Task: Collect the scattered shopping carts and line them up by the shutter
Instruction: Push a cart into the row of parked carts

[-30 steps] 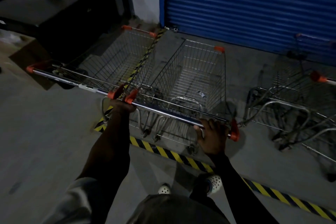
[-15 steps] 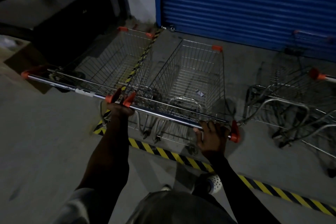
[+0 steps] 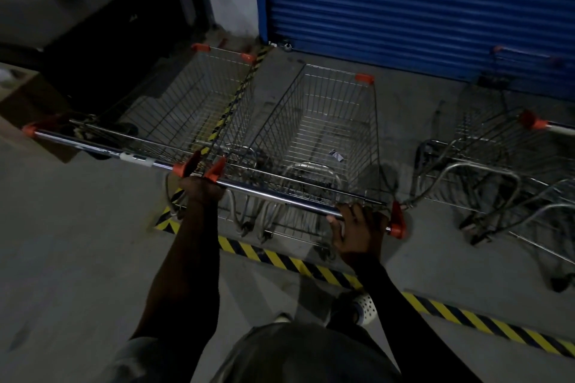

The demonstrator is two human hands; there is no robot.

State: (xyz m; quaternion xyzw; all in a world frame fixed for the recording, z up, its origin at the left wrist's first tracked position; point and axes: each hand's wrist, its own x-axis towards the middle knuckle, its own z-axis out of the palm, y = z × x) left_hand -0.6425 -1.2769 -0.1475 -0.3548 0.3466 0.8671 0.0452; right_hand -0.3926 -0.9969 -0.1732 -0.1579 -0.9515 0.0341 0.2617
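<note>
Both hands are wrapped round the chrome handle bar (image 3: 280, 196) of the nearer cart (image 3: 326, 127). The left hand (image 3: 202, 191) curls over the bar's left end beside the orange end caps (image 3: 214, 172), and the right hand (image 3: 361, 227) grips close to the orange cap at its right end. This wire cart stands upright straight ahead of the grip, nose toward the blue shutter (image 3: 404, 9) but short of it. Just left of the left hand starts the handle of a second cart (image 3: 193, 109), which stands side by side with the first, their baskets nearly touching. Well to the right of the right hand a third cart (image 3: 497, 146) sits close to the shutter, turned a different way. Yellow-and-black hazard tape (image 3: 295, 264) crosses the concrete floor (image 3: 77, 242) beneath the bar and the person's white shoe (image 3: 365, 309). Beyond the left hand are a dark counter (image 3: 93, 9) and a cardboard box (image 3: 28, 102).
</note>
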